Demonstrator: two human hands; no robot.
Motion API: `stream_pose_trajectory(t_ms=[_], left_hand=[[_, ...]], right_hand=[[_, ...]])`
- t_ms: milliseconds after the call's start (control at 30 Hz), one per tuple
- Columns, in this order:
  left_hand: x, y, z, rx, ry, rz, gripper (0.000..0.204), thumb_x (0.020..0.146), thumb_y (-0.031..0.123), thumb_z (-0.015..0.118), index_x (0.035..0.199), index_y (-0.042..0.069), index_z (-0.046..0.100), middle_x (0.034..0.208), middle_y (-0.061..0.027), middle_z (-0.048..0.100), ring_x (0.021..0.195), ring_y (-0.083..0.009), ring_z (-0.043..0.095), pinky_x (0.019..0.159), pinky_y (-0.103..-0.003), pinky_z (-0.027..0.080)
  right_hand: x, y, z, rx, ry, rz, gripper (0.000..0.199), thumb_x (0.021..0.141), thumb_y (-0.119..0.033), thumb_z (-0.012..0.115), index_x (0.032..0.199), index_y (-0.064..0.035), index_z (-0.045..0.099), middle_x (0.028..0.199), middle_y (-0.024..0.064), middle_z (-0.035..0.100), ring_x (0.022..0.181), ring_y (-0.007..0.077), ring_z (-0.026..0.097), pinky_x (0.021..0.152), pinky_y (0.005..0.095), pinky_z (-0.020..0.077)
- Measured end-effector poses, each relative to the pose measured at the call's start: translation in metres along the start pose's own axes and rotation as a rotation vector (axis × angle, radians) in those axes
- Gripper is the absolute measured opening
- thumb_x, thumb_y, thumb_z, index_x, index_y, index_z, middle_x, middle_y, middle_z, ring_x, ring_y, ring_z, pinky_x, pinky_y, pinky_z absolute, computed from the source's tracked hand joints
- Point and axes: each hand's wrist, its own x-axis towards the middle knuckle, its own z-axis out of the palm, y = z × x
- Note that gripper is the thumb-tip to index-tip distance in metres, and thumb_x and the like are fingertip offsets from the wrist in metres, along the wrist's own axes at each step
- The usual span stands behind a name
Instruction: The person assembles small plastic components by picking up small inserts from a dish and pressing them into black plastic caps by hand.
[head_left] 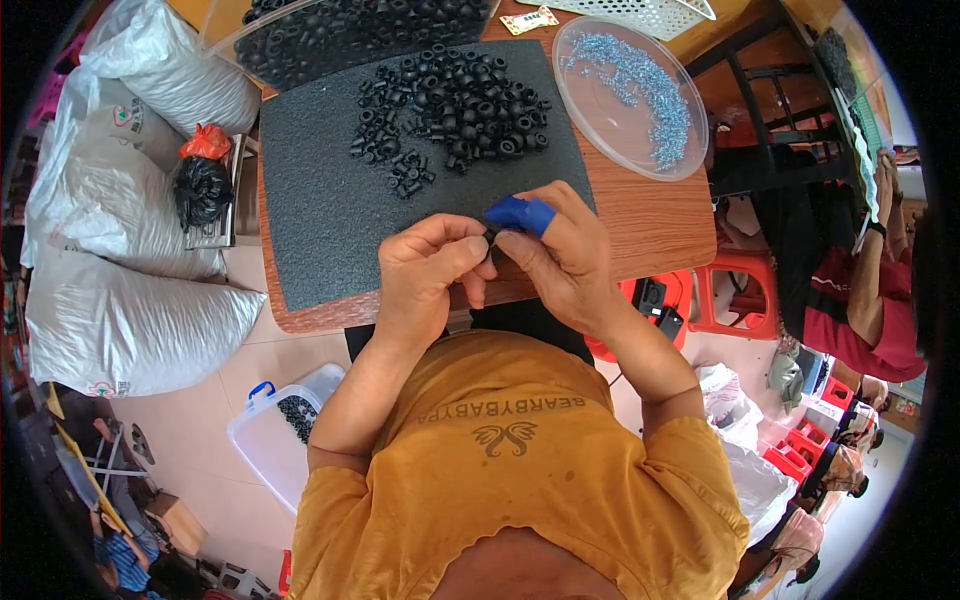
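My left hand point(425, 268) and my right hand point(572, 262) meet over the near edge of a dark grey mat point(318, 190). Their fingertips pinch a small black part point(490, 237) between them, mostly hidden by the fingers. A blue finger cover point(520, 214) wraps my right index finger. Beyond my hands, rounded hollow black pieces point(492, 112) lie heaped on the mat. Smaller black pieces point(378, 135) are scattered along the left side of that heap.
Right of the mat, a round clear tray point(697, 140) holds small bluish pieces point(672, 125). A clear bin of black parts point(350, 55) stands at the back. Full white sacks point(150, 325) crowd the left. A lidless plastic box point(262, 440) and red stools point(735, 300) are on the floor.
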Motion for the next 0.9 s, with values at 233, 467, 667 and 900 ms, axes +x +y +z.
stream_pose_trajectory(t_ms=[233, 467, 667, 900], left_hand=[[-0.002, 0.0, -0.001, 0.031, -0.036, 0.041, 0.023, 0.091, 0.007, 0.066, 0.108, -0.007, 0.063, 0.083, -0.0132, 0.069, 0.058, -0.0138, 0.062, 0.05, -0.024, 0.053], [-0.008, 0.001, 0.0, 0.143, -0.036, 0.058, 0.025, 0.091, 0.004, 0.065, 0.114, -0.007, 0.06, 0.088, -0.0115, 0.068, 0.066, -0.0123, 0.064, 0.057, -0.024, 0.055], [-0.013, -0.004, 0.005, 0.359, -0.008, 0.215, 0.025, 0.094, 0.005, 0.062, 0.117, -0.004, 0.061, 0.091, -0.0074, 0.066, 0.074, -0.0098, 0.065, 0.062, -0.022, 0.054], [-0.014, -0.009, 0.008, 0.532, 0.036, 0.317, 0.021, 0.093, 0.005, 0.062, 0.112, -0.003, 0.062, 0.09, -0.0068, 0.065, 0.074, -0.01, 0.066, 0.062, -0.022, 0.054]], right_hand=[[0.006, 0.0, 0.0, 0.04, -0.036, 0.004, 0.015, 0.076, 0.0, 0.069, 0.09, -0.0007, 0.064, 0.086, 0.0143, 0.06, 0.079, 0.0334, 0.056, 0.066, 0.0402, 0.0463], [0.004, 0.0, 0.002, 0.001, -0.007, 0.0, 0.014, 0.074, 0.002, 0.069, 0.086, 0.0009, 0.06, 0.085, 0.015, 0.059, 0.077, 0.0339, 0.056, 0.064, 0.0408, 0.0458], [0.002, 0.001, 0.003, -0.003, 0.002, -0.012, 0.016, 0.074, 0.002, 0.07, 0.084, 0.0013, 0.058, 0.083, 0.0158, 0.058, 0.074, 0.0344, 0.055, 0.061, 0.0412, 0.0449], [-0.001, 0.0, 0.001, 0.022, -0.018, -0.006, 0.016, 0.073, 0.003, 0.07, 0.085, 0.0012, 0.059, 0.082, 0.015, 0.059, 0.073, 0.0337, 0.055, 0.061, 0.0403, 0.0445]])
